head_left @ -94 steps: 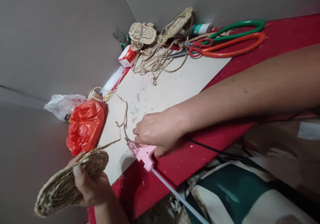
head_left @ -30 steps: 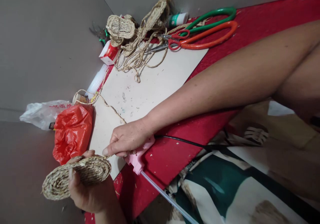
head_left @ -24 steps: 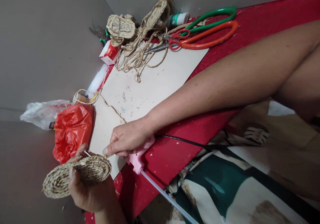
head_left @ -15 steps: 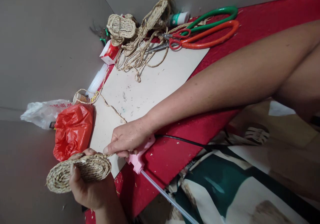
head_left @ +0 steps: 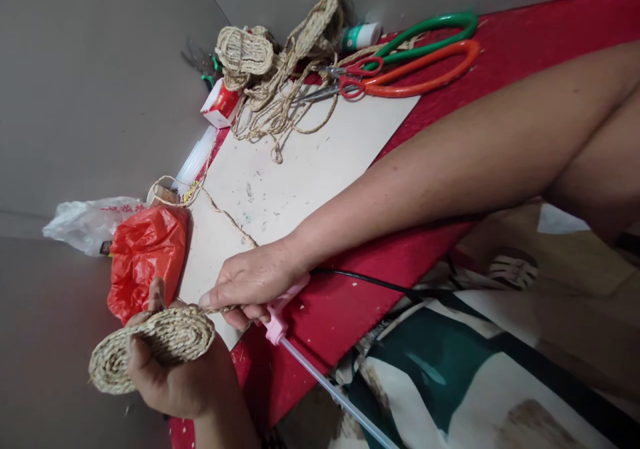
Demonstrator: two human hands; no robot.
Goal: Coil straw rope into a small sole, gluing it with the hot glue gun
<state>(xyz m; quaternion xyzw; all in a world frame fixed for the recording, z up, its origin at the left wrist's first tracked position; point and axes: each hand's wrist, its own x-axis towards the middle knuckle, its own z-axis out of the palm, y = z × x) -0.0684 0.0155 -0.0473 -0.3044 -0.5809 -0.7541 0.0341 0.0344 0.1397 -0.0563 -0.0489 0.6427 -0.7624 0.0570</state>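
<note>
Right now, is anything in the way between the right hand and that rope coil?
Nothing visible: the right hand holds the strand running to the edge of the rope coil, which the left hand grips. The pink glue gun shows past the right hand, not in between.

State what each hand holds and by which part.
The left hand grips the coiled rope pad around its middle; the right hand pinches the cord beside the pad's edge.

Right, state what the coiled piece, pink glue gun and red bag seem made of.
Coiled piece: probably plant-fibre cord, matte and rough, its twisted strands showing.
Pink glue gun: likely moulded plastic, smooth, evenly coloured.
Red bag: seemingly thin plastic film, by its glossy creases.
</note>
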